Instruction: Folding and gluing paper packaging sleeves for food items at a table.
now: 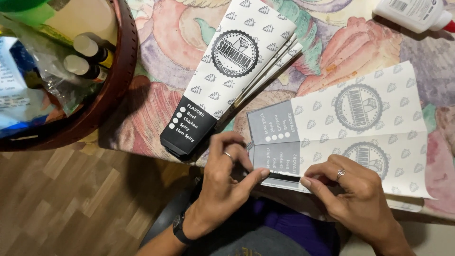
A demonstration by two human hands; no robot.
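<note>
A table (pixel 166 28) covered in a flowery painted cloth is filling most of the view, its near edge running just above the person's lap; a round dark wooden tray (pixel 124 71) is sitting at the table's left end, holding small capped bottles (pixel 87 57) and a crumpled plastic bag (pixel 52 80); a flat printed paper sheet (pixel 379 137), white with a grey panel and round emblems, is lying unfolded at the near edge toward the right, its lower flap hanging slightly over that edge; a stack of folded paper sleeves (pixel 227 76) with a black end panel is lying diagonally near the middle, just beside the sheet; the left hand (pixel 227 180), wearing a ring and a dark wristwatch, is pressing its thumb and curled fingers together on the sheet's near left corner; the right hand (pixel 350 189), also ringed, is pinching the same flap's edge, fingertips closed on the paper; a white glue bottle (pixel 414 14) is lying at the far right corner.
</note>
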